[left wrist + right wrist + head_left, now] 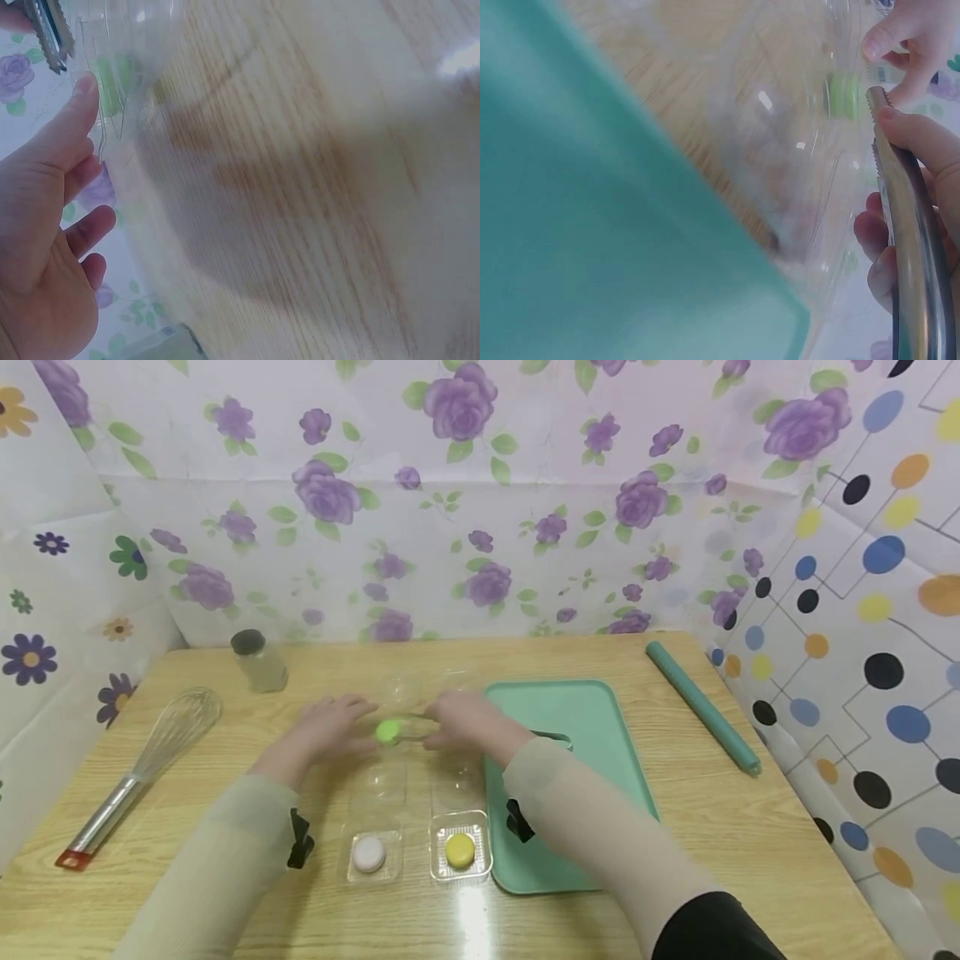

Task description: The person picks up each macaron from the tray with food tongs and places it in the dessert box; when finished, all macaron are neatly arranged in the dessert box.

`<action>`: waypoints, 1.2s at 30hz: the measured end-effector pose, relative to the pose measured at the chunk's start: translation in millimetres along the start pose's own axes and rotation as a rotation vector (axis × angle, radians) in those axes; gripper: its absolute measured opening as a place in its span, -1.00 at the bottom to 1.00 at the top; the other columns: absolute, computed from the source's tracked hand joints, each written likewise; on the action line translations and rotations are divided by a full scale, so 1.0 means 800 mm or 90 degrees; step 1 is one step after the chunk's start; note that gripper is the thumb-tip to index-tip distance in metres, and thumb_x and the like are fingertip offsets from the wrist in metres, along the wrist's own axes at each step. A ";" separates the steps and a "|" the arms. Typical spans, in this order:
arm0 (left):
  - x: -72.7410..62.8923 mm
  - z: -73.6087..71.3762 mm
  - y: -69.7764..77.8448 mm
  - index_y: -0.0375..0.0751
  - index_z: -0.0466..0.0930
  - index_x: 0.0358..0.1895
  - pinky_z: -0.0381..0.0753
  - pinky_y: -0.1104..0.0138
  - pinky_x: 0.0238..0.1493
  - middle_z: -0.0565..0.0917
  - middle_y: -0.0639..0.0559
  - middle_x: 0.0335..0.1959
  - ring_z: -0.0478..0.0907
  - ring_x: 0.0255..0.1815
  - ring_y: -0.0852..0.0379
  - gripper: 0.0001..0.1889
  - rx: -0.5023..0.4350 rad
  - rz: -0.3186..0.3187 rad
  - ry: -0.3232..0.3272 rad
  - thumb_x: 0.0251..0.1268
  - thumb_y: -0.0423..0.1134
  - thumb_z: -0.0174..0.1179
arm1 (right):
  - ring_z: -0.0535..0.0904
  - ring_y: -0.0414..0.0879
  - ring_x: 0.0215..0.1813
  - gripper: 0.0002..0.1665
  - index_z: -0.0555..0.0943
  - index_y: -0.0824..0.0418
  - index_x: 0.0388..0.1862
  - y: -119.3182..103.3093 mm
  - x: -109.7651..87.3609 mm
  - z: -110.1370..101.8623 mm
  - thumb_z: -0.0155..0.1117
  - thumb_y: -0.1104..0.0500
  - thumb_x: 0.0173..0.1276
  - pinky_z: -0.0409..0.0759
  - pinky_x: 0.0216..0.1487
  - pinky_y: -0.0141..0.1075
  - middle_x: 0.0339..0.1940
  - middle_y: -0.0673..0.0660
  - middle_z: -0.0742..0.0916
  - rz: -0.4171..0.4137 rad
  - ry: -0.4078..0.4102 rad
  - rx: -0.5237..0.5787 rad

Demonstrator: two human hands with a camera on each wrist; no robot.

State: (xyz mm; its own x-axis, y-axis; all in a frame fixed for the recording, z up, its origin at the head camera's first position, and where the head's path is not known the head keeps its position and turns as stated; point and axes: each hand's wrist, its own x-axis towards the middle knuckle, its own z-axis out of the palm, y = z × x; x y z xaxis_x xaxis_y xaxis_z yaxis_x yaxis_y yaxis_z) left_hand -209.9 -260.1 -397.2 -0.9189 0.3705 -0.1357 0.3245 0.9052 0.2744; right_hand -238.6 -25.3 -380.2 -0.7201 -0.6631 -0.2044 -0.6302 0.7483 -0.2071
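A bright green macaron (389, 731) sits in a clear plastic box (112, 45) between my two hands. My left hand (318, 739) pinches the edge of this box; its thumb lies against the plastic in the left wrist view, and the other fingers are loosely bent. My right hand (472, 722) grips metal tongs (911, 225), whose serrated tips lie close to the box wall beside the macaron. The tongs' looped end (558, 739) sticks out over the green tray. Both hands are somewhat blurred in the head view.
Nearer me, open clear boxes hold a pale macaron (368, 854) and a yellow macaron (460, 851). A green tray (585, 827) lies at right, with a green rolling pin (701, 706) beyond. A whisk (150, 760) and a dark-lidded jar (261, 664) are at left.
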 end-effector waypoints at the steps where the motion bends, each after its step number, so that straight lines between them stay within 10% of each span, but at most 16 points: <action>1: 0.000 0.000 0.000 -0.25 0.27 0.35 0.03 -0.29 0.21 0.26 -0.33 0.33 0.17 0.25 -0.43 -0.25 -0.001 0.001 0.002 0.14 0.03 0.27 | 0.53 -0.06 0.05 -0.41 0.53 0.07 0.19 0.003 -0.002 0.000 0.28 -0.14 0.22 0.51 0.08 -0.20 0.07 0.04 0.63 0.001 0.001 0.003; 36: -0.005 0.001 0.003 -0.27 0.32 0.31 0.08 -0.31 0.16 0.32 -0.35 0.28 0.22 0.20 -0.46 -0.30 0.003 0.006 0.024 0.16 0.02 0.26 | 0.54 -0.07 -0.18 -0.34 0.50 0.11 0.24 0.128 -0.140 0.014 0.32 -0.12 0.20 0.54 -0.26 -0.19 -0.05 0.13 0.63 0.074 0.141 0.129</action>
State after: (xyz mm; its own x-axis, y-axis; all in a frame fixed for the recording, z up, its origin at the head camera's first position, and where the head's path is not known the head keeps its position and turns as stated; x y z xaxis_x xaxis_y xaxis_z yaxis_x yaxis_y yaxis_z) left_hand -205.7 -259.3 -397.1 -0.9235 0.3711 -0.0973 0.3340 0.9025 0.2717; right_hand -219.2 124.9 -389.6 -0.8436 -0.5362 -0.0294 -0.4852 0.7845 -0.3861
